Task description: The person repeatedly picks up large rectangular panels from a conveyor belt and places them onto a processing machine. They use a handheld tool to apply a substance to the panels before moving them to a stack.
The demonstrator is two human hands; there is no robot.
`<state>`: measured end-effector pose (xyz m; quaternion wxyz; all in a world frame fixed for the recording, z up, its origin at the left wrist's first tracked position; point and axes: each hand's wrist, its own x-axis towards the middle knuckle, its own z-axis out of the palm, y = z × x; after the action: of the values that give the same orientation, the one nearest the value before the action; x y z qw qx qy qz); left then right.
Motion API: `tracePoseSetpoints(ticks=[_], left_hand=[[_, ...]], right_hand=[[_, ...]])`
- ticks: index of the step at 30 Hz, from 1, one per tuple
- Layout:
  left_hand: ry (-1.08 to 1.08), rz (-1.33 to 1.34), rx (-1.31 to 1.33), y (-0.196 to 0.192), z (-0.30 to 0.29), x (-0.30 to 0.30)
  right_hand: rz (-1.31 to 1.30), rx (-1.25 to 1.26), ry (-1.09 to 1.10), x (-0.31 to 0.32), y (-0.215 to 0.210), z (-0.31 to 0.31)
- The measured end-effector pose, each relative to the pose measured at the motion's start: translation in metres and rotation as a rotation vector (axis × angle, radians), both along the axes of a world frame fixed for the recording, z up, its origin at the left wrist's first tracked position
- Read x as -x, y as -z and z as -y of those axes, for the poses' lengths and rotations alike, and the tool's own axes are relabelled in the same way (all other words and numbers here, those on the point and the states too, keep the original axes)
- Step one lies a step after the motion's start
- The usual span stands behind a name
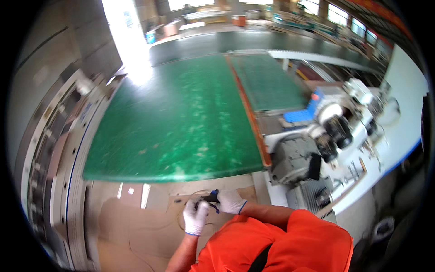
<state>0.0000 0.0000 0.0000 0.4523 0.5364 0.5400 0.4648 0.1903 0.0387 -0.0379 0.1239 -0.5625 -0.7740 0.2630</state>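
My right hand, in a white knit glove with a blue cuff edge, is closed on a pair of pliers with dark blue and black handles. Its jaw end points left, toward my other hand. My left hand, gloved the same way, has its fingers bent together right beside the jaws. What those fingers hold, if anything, is too small and blurred to make out. Below both hands lies a brown board, with a thin yellowish cord curving over it near my left hand.
A wide green conveyor belt lies ahead, edged on its right by an orange-brown strip. Grey motors and loose hand tools occupy the right side. A long pale machine frame runs along the left.
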Motion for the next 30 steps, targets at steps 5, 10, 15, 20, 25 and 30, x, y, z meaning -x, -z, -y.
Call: tracePoseSetpoints(ticks=[5, 10, 15, 20, 25, 30], left_hand=[[0.251, 0.095, 0.075, -0.005, -0.090, -0.089], [0.619, 0.213, 0.220, -0.001, -0.148, -0.143], [0.716, 0.156, 0.304, -0.003, -0.189, -0.185], [0.569, 0.303, 0.321, 0.015, -0.241, -0.181], [0.462, 0.319, 0.187, 0.103, -0.318, -0.112], [0.448, 0.284, 0.142, 0.111, -0.375, -0.090]], right_hand=[[-0.091, -0.159, 0.098, -0.112, 0.000, -0.018], [-0.882, 0.480, 0.160, -0.172, -0.022, 0.007], [-0.866, 0.581, 0.431, -0.179, -0.026, -0.007], [-1.087, 0.461, 0.837, -0.172, -0.012, -0.052], [-1.142, 0.175, 1.372, -0.195, -0.006, -0.100], [-1.117, 0.070, 1.620, -0.215, -0.026, -0.133]])
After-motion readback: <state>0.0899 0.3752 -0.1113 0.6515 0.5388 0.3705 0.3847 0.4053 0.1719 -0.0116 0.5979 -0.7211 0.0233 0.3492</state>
